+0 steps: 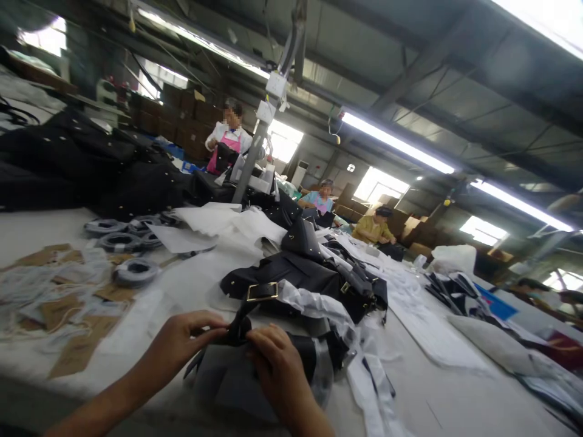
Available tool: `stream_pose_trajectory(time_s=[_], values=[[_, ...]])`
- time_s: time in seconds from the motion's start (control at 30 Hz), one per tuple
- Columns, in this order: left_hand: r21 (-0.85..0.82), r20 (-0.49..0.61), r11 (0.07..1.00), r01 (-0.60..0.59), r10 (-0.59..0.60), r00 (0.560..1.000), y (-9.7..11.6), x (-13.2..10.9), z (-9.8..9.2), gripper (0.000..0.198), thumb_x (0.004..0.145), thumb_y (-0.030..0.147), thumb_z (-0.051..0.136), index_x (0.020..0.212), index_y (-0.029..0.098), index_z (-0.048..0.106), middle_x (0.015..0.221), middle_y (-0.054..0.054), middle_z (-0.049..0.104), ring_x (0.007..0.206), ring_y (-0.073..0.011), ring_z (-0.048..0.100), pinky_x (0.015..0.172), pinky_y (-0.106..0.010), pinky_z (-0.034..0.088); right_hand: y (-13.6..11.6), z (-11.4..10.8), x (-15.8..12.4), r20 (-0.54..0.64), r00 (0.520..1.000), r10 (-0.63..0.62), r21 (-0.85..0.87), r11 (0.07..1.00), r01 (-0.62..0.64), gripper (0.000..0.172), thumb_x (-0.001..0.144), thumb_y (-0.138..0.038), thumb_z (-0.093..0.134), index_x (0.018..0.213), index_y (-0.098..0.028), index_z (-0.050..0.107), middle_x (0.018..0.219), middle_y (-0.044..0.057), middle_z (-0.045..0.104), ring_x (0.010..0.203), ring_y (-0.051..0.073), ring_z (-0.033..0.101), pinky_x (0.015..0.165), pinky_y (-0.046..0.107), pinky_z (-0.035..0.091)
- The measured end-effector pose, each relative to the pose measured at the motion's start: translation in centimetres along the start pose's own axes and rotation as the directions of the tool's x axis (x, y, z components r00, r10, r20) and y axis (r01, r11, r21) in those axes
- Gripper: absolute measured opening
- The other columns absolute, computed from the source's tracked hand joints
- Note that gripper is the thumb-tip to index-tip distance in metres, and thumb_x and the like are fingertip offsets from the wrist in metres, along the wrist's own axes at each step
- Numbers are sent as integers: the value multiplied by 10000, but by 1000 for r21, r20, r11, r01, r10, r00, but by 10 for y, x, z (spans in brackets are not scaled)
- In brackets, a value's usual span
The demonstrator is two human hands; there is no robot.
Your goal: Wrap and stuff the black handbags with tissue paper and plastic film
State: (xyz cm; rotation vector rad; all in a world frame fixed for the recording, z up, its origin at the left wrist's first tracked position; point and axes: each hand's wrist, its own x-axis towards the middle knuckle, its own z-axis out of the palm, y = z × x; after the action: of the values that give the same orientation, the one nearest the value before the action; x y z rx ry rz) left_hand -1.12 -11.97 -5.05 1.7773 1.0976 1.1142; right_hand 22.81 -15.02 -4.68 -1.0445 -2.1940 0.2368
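Note:
A black bag (304, 353) lies on the table right in front of me, partly covered by translucent wrapping. My left hand (197, 332) pinches a black strap (239, 320) between thumb and fingers. On the strap's other side, my right hand (279, 358) grips it with curled fingers, its palm over the bag. A gold rectangular buckle (263, 291) sits just above my fingers, with crumpled clear plastic (314, 303) trailing from it to the right. Behind it rests another black bag (291, 272). My right fingertips are partly hidden.
Rolled grey straps (135, 272) and brown tags (77, 346) lie to the left. Black goods with studs (82, 164) are heaped at the back left. A metal post (250, 159) rises beyond white sheets (228, 243). Co-workers (230, 136) sit or stand farther back.

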Motion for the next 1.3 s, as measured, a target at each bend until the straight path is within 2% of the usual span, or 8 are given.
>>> stream_pose_trajectory(time_s=[0.2,0.37,0.5,0.8,0.93,1.03,1.13,1.3], values=[[54,-134,993,102,-94,987,3,0,3,418,875,635,647,1082,293,768,1177,-31,769,1135,-302,688,968,-346,547,2,-10,-6,-26,1000,-9,-72,997,7,459,897,-106,641,1330,-257,604,1284,90,707,1179,278,662,1122,528,428],[1,23,999,36,-36,999,24,4,11,661,868,677,621,1406,297,565,1447,-70,614,1349,-322,547,1157,-447,406,17,-48,-28,28,980,199,-164,968,-192,591,884,-300,748,1437,-236,549,1349,136,670,1226,372,620,1106,599,404],[96,93,994,59,-68,993,42,12,23,519,773,655,737,1104,261,667,1134,-60,740,1113,-313,675,1036,-427,504,32,-69,-32,129,960,249,-166,960,-227,721,748,-465,867,1375,-212,615,1267,145,695,1143,384,636,1003,514,484],[117,-142,980,160,-143,979,40,14,29,461,822,659,688,968,223,660,837,-6,702,815,-229,694,780,-295,550,51,-81,-7,228,963,142,-237,968,-86,486,674,-428,919,1095,-263,740,1024,61,768,963,311,697,866,389,499],[49,-101,988,145,-139,985,40,4,21,581,769,691,728,1156,262,671,1125,-70,755,1115,-314,690,963,-353,547,47,-85,-10,218,967,131,-76,990,-117,650,655,-387,936,1254,-284,704,1207,91,738,1114,345,666,970,434,494],[21,-61,998,61,-59,996,58,7,10,804,845,722,617,1511,319,416,1452,-91,604,1319,-320,575,1099,-403,465,34,-84,-11,120,977,176,185,963,-196,496,806,-420,820,1267,-275,706,1261,98,722,1179,332,650,1026,455,480],[161,-25,985,-62,67,997,95,23,2,664,937,711,461,1484,336,493,1496,-36,571,1404,-312,482,1166,-406,376,15,-75,-3,22,931,364,574,757,-310,470,942,-591,599,1141,-191,746,1137,132,758,1030,295,719,908,426,552],[359,245,921,-149,61,968,153,58,8,578,948,670,484,1292,259,699,956,-33,787,913,-264,723,836,-316,533,-14,-69,25,104,791,602,982,65,-179,702,834,-755,631,1166,-140,687,1132,155,762,1066,292,733,938,427,554]])
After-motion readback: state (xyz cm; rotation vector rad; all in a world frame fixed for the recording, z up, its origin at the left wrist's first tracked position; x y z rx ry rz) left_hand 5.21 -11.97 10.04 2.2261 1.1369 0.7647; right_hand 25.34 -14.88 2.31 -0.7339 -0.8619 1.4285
